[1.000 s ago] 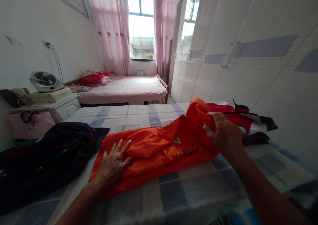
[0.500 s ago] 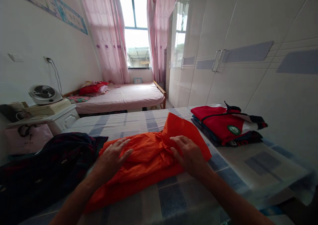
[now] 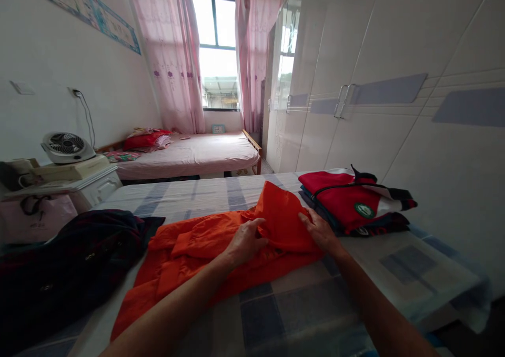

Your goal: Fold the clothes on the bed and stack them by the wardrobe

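Note:
An orange garment [image 3: 205,241] lies spread across the checked bedsheet, wrinkled, with a wide flap [image 3: 278,210] raised at its right end. My left hand [image 3: 244,241] rests on the cloth at the base of this flap, its thumb and forefinger apart. At the flap's right edge, my right hand [image 3: 319,231] has its fingers over the fabric and grips it; the thumb is hard to make out. Right of that hand sits a stack of folded clothes with a red jacket [image 3: 343,194] on top. A dark garment [image 3: 79,262] is heaped at the left.
A tall white wardrobe [image 3: 394,47] lines the right side. Beyond the near bed stands another bed [image 3: 205,154] with pink bedding, below a curtained window. At the left, a small fan [image 3: 67,146] sits on a box above a white cabinet [image 3: 98,186], beside a pink bag [image 3: 37,220].
My left hand has moved right across the orange garment to the flap's base. My right hand has shifted right onto the flap's edge, which is now folded further inward.

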Tool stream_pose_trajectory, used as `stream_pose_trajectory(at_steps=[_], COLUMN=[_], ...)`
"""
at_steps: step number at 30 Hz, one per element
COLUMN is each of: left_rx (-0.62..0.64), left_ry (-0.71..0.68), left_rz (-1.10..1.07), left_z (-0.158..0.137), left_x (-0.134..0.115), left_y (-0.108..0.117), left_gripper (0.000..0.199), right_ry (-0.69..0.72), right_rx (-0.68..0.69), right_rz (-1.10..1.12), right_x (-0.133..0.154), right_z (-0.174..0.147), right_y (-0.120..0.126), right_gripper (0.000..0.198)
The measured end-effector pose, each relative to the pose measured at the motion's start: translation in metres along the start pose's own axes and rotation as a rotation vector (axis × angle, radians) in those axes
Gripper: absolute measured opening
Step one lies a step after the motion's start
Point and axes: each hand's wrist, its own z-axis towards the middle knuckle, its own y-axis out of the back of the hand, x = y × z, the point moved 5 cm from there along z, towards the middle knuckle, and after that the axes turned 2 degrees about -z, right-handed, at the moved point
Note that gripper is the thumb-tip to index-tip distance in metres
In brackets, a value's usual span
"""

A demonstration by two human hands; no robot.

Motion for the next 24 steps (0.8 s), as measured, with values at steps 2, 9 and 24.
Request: stream_pose_trajectory(at_steps=[2,9,24], left_rx=[-0.058,-0.099,0.037], left_ry=[-0.066,-0.292,-0.158], left_rz=[0.005,0.075,0.488], left_z=[0.004,-0.028,-0.051], left_x=[-0.009,-0.02,0.003], left_y=[0.003,0.048,0.023], left_gripper=[0.013,0.016,0.022], right_ry=[-0.012,0.18,0.492], right_rx=[-0.004,-0.302,0.262], right_rz=[0.013,-0.176,-0.521], right_x=[-0.007,0.015,0.062], right_z=[-0.001,-0.008,0.006], right_y=[0.001,0.032,-0.088], right_gripper=[0.049,0.046,0.056])
